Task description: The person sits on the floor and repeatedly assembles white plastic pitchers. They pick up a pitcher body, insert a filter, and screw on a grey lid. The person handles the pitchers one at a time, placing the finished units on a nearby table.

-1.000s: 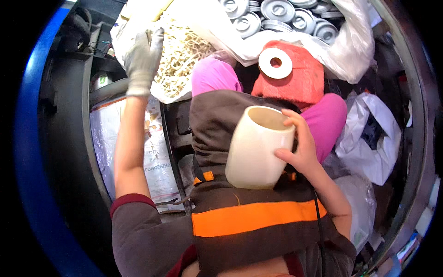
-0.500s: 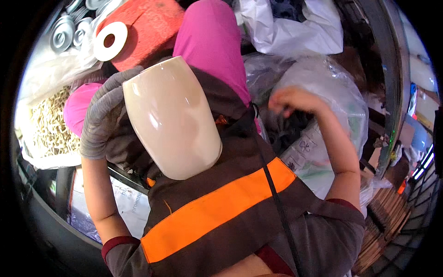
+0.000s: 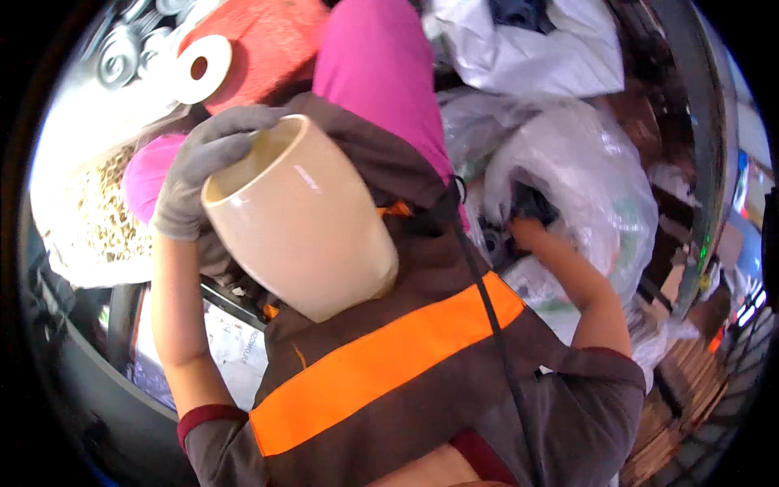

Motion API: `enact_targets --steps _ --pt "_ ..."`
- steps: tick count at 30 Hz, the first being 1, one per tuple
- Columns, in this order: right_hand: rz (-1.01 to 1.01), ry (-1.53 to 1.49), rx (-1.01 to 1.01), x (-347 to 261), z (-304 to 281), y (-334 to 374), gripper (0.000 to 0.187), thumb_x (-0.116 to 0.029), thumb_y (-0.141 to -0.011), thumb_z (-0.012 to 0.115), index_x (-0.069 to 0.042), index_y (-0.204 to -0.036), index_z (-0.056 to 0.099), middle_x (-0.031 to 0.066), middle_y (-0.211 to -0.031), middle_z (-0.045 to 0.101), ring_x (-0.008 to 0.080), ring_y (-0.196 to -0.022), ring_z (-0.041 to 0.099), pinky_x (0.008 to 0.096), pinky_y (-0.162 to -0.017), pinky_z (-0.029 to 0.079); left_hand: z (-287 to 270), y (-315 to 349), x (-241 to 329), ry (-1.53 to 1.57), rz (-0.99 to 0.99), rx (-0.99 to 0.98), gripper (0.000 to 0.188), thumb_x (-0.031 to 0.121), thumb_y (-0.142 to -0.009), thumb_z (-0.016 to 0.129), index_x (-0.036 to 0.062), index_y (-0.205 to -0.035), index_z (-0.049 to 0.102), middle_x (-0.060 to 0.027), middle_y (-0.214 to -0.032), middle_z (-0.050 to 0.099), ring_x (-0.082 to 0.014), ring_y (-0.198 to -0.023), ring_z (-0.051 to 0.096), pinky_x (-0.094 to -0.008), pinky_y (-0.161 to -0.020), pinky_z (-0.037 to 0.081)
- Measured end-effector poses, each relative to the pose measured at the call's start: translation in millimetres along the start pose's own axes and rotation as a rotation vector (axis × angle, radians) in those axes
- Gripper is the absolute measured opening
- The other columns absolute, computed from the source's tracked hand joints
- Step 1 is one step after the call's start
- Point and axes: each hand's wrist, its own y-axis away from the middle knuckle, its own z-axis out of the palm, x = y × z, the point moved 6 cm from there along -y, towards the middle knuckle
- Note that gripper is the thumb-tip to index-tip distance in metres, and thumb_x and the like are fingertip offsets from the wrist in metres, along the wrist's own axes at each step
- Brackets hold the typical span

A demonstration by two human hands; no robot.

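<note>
A cream, glossy, barrel-shaped pot (image 3: 304, 227) leans against my brown apron, its open mouth tilted away from me to the upper left. My left hand (image 3: 199, 166), in a grey glove, is closed over the pot's rim, with some fingers reaching into the mouth. To the right, my bare right hand (image 3: 529, 233) reaches down into a clear plastic bag (image 3: 604, 170) that holds dark small parts (image 3: 531, 203). The bag and the parts hide its fingertips, so its grip does not show.
A red block (image 3: 264, 49) with a cream ring-shaped disc (image 3: 203, 69) on it lies at the upper left. Near it are grey round parts (image 3: 118, 57) and a bag of small brass-coloured pieces (image 3: 101, 211). A white sack (image 3: 552, 61) stands at upper right; stacked cardboard (image 3: 677, 406) is at lower right.
My right hand has gone from above the plastic bag down into it. The pot has tipped so its mouth shows, and my left fingers have shifted over the rim.
</note>
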Motion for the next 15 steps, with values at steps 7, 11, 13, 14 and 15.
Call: enact_targets --steps 7,11,13,14,15 --pt "-0.009 -0.416 0.284 -24.6 -103.4 59.5 0.041 -0.032 -0.077 0.065 -0.010 -0.111 0.058 0.0216 -0.101 0.063 0.0385 -0.095 0.060 0.0473 -0.081 0.047 4.6 -5.8 12.7 0.067 0.045 -0.088 0.036 0.021 -0.081 0.064 -0.0032 -0.106 0.060 -0.0054 -0.097 0.063 -0.0111 -0.086 0.060 -0.0239 -0.077 0.048" --pt "0.201 -0.405 0.827 -30.2 -261.7 165.3 0.047 -0.029 -0.082 0.061 -0.011 -0.124 0.052 0.0205 -0.102 0.064 0.0384 -0.096 0.060 0.0478 -0.081 0.047 -6.5 -7.0 -3.8 0.106 0.104 -0.126 0.045 0.025 -0.082 0.060 -0.0035 -0.116 0.057 -0.0121 -0.111 0.062 -0.0180 -0.104 0.057 -0.0291 -0.094 0.042" --pt "0.096 -0.310 1.394 -31.3 -322.1 217.7 0.045 -0.024 -0.087 0.056 -0.009 -0.129 0.048 0.0138 -0.095 0.065 0.0309 -0.083 0.062 0.0431 -0.073 0.048 -4.5 -2.4 -11.9 0.282 0.103 -0.190 0.058 0.025 -0.076 0.061 -0.0030 -0.126 0.049 -0.0146 -0.120 0.057 -0.0211 -0.111 0.054 -0.0316 -0.099 0.040" --pt "0.026 -0.210 1.645 -34.7 -350.8 240.4 0.044 -0.023 -0.090 0.054 -0.008 -0.131 0.046 0.0086 -0.089 0.066 0.0241 -0.070 0.063 0.0384 -0.064 0.049 0.1 4.8 -11.9 0.319 0.126 -0.211 0.062 0.024 -0.074 0.061 -0.0029 -0.128 0.046 -0.0154 -0.123 0.056 -0.0226 -0.113 0.054 -0.0325 -0.100 0.039" --pt "-0.181 -0.834 1.501 -39.0 -373.8 249.8 0.042 -0.024 -0.092 0.052 -0.009 -0.131 0.046 0.0027 -0.079 0.058 0.0155 -0.059 0.053 0.0310 -0.054 0.044 5.8 15.9 -9.3 0.438 0.093 -0.182 0.067 0.022 -0.071 0.061 -0.0031 -0.130 0.044 -0.0167 -0.124 0.054 -0.0249 -0.115 0.053 -0.0336 -0.102 0.038"
